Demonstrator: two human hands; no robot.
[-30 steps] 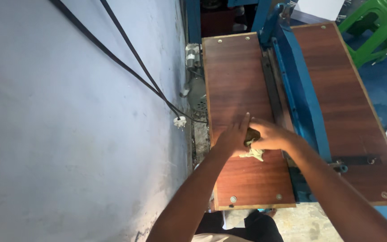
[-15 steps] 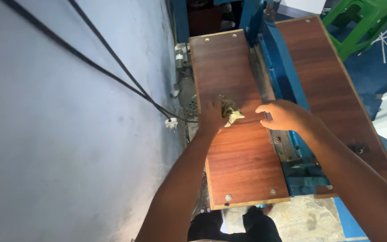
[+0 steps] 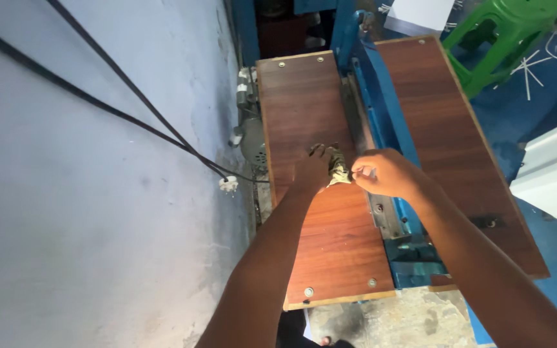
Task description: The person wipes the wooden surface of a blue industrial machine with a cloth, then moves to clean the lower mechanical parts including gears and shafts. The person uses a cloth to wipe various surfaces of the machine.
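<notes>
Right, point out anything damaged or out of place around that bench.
Nothing on the brown wooden panel looks broken. Two things stand out: the white wall fitting with black cables hangs loose against the grey wall, and the left hand holds a crumpled greenish rag beside the right hand.

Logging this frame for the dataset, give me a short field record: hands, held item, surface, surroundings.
left hand: over the left wooden panel, fingers on a crumpled rag
right hand: pinching the rag's other end
rag: greenish, bunched between both hands
left wooden panel: brown, bolted at corners
blue metal frame: between left and right wooden panel
wall: grey, black cables across it
green plastic stool: top right
</notes>
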